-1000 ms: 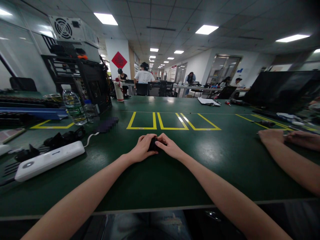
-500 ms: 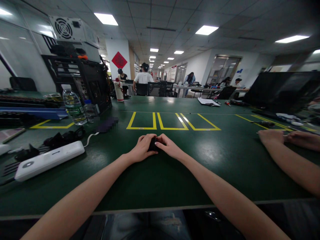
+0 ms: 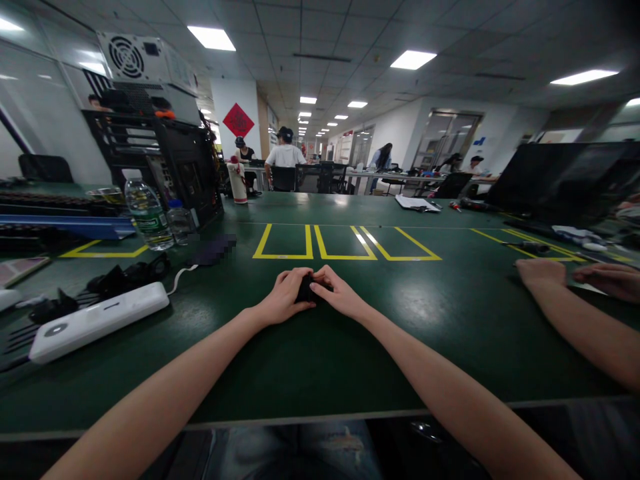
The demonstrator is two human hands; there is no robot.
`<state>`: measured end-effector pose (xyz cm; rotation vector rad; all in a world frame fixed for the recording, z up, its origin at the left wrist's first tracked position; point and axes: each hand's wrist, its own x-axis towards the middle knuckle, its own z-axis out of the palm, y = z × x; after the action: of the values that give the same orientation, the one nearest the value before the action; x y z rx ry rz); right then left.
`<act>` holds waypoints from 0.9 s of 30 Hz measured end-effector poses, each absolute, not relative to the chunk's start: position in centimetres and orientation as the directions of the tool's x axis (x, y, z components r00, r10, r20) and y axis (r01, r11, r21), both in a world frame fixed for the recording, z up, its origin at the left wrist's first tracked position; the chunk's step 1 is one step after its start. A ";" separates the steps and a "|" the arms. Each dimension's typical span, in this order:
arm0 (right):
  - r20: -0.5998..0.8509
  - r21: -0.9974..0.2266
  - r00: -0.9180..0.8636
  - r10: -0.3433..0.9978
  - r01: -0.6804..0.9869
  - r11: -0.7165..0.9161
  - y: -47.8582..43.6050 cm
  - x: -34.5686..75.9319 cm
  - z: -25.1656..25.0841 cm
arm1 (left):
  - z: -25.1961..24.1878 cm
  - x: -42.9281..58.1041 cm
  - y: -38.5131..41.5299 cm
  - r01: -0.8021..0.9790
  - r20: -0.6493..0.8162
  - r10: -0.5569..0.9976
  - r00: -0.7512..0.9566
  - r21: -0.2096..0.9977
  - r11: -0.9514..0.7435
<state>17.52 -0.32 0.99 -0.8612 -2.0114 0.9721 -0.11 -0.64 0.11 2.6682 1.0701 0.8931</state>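
Just below the middle of the head view, the left hand [image 3: 289, 293] and right hand [image 3: 336, 291] meet, fingers clasped round a small black object [image 3: 306, 289], mostly hidden between them, over the green table [image 3: 320, 367]. Yellow tape outlines [image 3: 349, 258] lie just above them in the frame. A white device [image 3: 100, 322] sits lower left; a water bottle [image 3: 146, 217] stands upright above it. At the right edge, another person's hand [image 3: 543, 272] rests near the tabletop.
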 end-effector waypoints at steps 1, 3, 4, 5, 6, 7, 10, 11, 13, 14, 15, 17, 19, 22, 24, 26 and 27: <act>0.311 -0.842 -0.508 0.803 0.245 0.481 -0.3 17.5 1.0 | 0.1 -0.1 -0.6 0.588 0.475 0.666 0.575 0.327 -0.740; 0.295 -0.853 -0.504 0.812 0.245 0.461 -0.3 17.5 0.9 | 0.2 -0.1 -0.6 0.589 0.471 0.668 0.576 0.328 -0.739; 0.287 -0.857 -0.497 0.819 0.250 0.451 -0.2 17.5 0.8 | 0.2 -0.1 -0.6 0.591 0.467 0.670 0.577 0.328 -0.737; 0.277 -0.860 -0.491 0.826 0.257 0.441 -0.1 17.5 0.7 | 0.2 -0.1 -0.6 0.592 0.465 0.672 0.577 0.329 -0.736; 0.266 -0.862 -0.489 0.831 0.265 0.432 0.0 17.5 0.6 | 0.1 -0.1 -0.6 0.594 0.462 0.673 0.577 0.329 -0.734; 0.258 -0.862 -0.489 0.833 0.273 0.428 0.1 17.5 0.5 | 0.1 -0.1 -0.6 0.594 0.461 0.674 0.577 0.329 -0.734; 0.283 -0.844 -0.516 0.809 0.266 0.465 0.2 17.6 0.4 | 0.1 -0.1 -0.5 0.595 0.464 0.672 0.577 0.324 -0.735; 0.306 -0.835 -0.528 0.793 0.251 0.489 0.2 17.7 0.4 | 0.0 -0.1 -0.5 0.596 0.467 0.672 0.575 0.323 -0.735; 0.348 -0.818 -0.545 0.763 0.221 0.531 0.1 17.8 0.6 | 0.0 -0.1 -0.5 0.599 0.471 0.673 0.571 0.321 -0.733; 0.358 -0.812 -0.550 0.754 0.215 0.542 0.0 17.8 0.6 | -0.1 -0.1 -0.5 0.601 0.471 0.673 0.570 0.321 -0.733; 0.359 -0.810 -0.552 0.752 0.217 0.546 -0.1 17.9 0.7 | -0.1 -0.1 -0.5 0.601 0.470 0.674 0.570 0.320 -0.732; 0.342 -0.810 -0.547 0.764 0.240 0.535 -0.2 17.9 0.8 | -0.1 -0.1 -0.5 0.600 0.466 0.673 0.574 0.321 -0.733; 0.325 -0.817 -0.530 0.783 0.260 0.515 -0.3 17.8 0.8 | 0.0 -0.2 -0.5 0.596 0.463 0.673 0.577 0.324 -0.734; 0.325 -0.824 -0.504 0.800 0.264 0.501 -0.2 17.7 0.8 | 0.0 -0.1 -0.6 0.595 0.466 0.673 0.574 0.327 -0.734; 0.322 -0.828 -0.502 0.803 0.261 0.496 -0.2 17.7 0.7 | 0.1 -0.1 -0.5 0.597 0.467 0.674 0.572 0.326 -0.733; 0.311 -0.836 -0.503 0.807 0.259 0.483 -0.1 17.6 0.6 | 0.1 0.0 -0.5 0.601 0.467 0.676 0.570 0.325 -0.730; 0.303 -0.841 -0.500 0.811 0.260 0.474 -0.1 17.6 0.5 | 0.1 0.0 -0.5 0.603 0.464 0.678 0.570 0.325 -0.729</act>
<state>17.61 -0.07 0.45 -0.8862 -2.0040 0.9784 0.02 -0.53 0.09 2.6667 1.0932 0.8723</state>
